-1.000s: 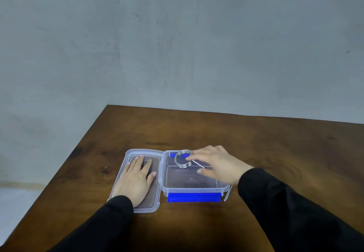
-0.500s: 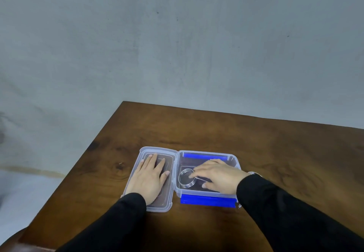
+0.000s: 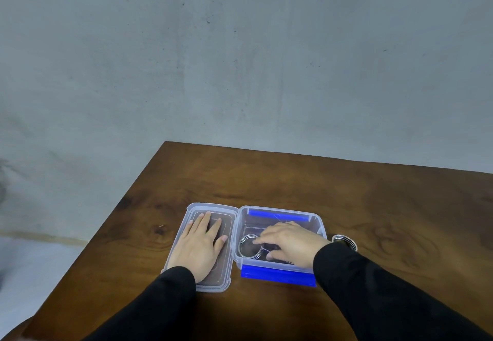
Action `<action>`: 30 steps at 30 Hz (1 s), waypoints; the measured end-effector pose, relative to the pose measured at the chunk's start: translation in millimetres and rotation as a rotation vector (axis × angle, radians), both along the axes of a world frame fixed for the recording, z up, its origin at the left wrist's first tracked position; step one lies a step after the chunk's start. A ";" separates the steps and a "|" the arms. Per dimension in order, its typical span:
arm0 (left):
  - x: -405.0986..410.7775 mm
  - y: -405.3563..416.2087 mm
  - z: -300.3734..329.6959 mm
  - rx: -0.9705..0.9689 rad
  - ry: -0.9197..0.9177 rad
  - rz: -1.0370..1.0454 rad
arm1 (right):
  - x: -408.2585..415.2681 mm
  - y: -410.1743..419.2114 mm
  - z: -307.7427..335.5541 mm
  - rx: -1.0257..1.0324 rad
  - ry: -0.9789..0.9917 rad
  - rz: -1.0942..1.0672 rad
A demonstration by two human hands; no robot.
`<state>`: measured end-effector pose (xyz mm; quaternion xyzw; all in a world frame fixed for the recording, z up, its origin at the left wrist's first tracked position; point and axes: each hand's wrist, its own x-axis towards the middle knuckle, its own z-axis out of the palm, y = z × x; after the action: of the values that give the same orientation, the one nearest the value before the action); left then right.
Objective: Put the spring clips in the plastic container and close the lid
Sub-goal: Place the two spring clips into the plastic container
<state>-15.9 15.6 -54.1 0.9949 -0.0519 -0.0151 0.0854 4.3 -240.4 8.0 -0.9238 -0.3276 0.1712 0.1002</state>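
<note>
- Two bare hands work at a clear plastic container (image 3: 318, 227) that stands open on a brown wooden table (image 3: 293, 180), near its front-left part.
- The container carries blue latch flaps: one along its far rim (image 3: 277, 214) and one folded out flat on the table at its near side (image 3: 277, 278).
- The lid (image 3: 229, 234) lies flat on the table, opened out to the left and joined to the container's left wall.
- The left hand (image 3: 198, 244) rests palm down on the lid, fingers extended, slightly spread and flat; it grips nothing.
- The right hand (image 3: 289, 242) reaches into the container from the right, palm down, fingers loosely curved toward the floor.
- One spring clip (image 3: 250, 246), a coiled metal ring, lies on the container floor in the left half. The right fingertips (image 3: 257, 240) touch its right side.
- Whether the right fingers pinch the clip or only rest on it cannot be determined; the hand hides the contact.
- A second spring clip (image 3: 344, 240) lies on the table just beside the container's right wall, partly hidden behind the right sleeve (image 3: 373, 287).
- Both forearms wear black sleeves; the left sleeve (image 3: 160, 300) ends at the near edge of the lid.
- A plain grey wall (image 3: 240, 60) stands behind the table.
</note>
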 end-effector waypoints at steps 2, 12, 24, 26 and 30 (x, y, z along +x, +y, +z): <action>0.4 0.2 -0.2 -0.001 0.003 0.003 | 0.2 -0.3 -1.3 0.007 -0.001 -0.014; 0.7 0.7 -1.6 -0.002 0.006 0.000 | 0.3 -2.3 -3.8 -0.006 -0.006 -0.044; 0.8 2.0 -2.2 -0.035 0.003 -0.004 | -41.3 -106.9 11.7 0.367 -0.330 -0.983; 0.9 1.9 -1.9 -0.031 0.007 0.000 | -60.3 -113.9 -5.1 0.249 -0.225 -1.064; 1.1 0.7 -1.4 -0.029 0.010 0.003 | -92.0 -103.4 -32.4 0.175 -0.134 -1.102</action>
<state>-14.8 16.2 -55.5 0.9935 -0.0504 -0.0190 0.1000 -87.8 -343.8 -24.4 -0.9554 0.1847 0.0067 0.2303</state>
